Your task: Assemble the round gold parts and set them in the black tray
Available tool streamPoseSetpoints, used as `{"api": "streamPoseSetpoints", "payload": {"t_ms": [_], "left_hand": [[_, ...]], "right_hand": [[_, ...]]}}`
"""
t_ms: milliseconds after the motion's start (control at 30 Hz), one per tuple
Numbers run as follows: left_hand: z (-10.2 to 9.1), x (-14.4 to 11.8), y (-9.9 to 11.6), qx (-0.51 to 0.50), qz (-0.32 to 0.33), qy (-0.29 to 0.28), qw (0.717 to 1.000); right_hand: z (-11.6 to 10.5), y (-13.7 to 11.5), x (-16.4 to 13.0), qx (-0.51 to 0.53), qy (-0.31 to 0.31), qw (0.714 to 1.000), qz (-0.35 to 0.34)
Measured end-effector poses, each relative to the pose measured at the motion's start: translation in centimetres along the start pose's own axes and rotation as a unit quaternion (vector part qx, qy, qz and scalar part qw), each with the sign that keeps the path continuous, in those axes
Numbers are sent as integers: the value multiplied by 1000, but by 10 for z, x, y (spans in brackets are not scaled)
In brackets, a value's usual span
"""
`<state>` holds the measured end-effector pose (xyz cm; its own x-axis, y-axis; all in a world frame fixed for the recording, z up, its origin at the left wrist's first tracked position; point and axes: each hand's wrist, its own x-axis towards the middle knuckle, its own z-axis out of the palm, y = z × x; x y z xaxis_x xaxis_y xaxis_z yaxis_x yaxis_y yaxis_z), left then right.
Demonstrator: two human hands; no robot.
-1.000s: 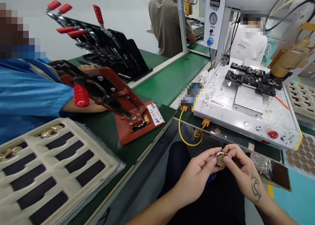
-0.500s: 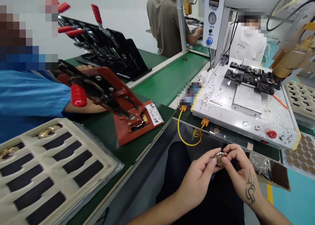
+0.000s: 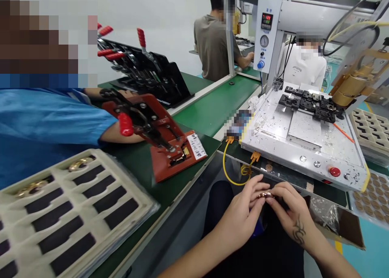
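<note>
Left of the white machine base, a co-worker's red clamp jig sits at the bench edge, well apart. In front of that base, over the lap, the left hand and right hand pinch a small gold ring-shaped part between fingertips, edge-on. Judging by this, light, even fingertip pressure keeps it steady. The base's front edge lies close above the fingers; open room is toward the lap.

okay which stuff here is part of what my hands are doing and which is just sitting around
In hand: left hand and right hand pinch a small round metal part.

Lying about: red clamp jig, slotted tray, white machine bed, yellow cable.
</note>
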<state>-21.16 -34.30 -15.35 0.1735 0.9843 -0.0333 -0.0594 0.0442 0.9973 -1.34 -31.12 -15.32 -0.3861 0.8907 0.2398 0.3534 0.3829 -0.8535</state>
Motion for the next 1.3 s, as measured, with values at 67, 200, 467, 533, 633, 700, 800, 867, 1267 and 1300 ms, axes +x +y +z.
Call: {"api": "streamPoseSetpoints", "payload": {"t_ms": [67,200,467,533,633,700,800,867,1267,1300], "left_hand": [[-3,2,2,-53,1,47,998],[-8,0,8,-61,-23,67,996],[-30,-11,36,50,6,107,993],[-34,-15,42,95,13,121,988],[-47,-24,60,160,22,94,982],[-65,-29,83,202,45,96,974],[-109,-30,128,290,137,236,917],[-143,-23,151,365,224,321,845],[-213,41,201,397,346,308,793],[-221,44,212,382,343,335,790]], "right_hand": [[5,-4,6,93,-1,993,65],[22,-6,15,262,-27,950,166],[18,-9,41,86,-104,985,-107],[15,-12,51,3,-138,972,-192],[19,-15,64,-44,-143,952,-265],[24,-17,73,-44,-126,951,-278],[30,-21,88,-31,-95,965,-243],[33,-26,96,-18,-82,975,-207],[65,-25,134,58,-58,983,-166],[73,-26,143,62,-68,981,-171]]}}
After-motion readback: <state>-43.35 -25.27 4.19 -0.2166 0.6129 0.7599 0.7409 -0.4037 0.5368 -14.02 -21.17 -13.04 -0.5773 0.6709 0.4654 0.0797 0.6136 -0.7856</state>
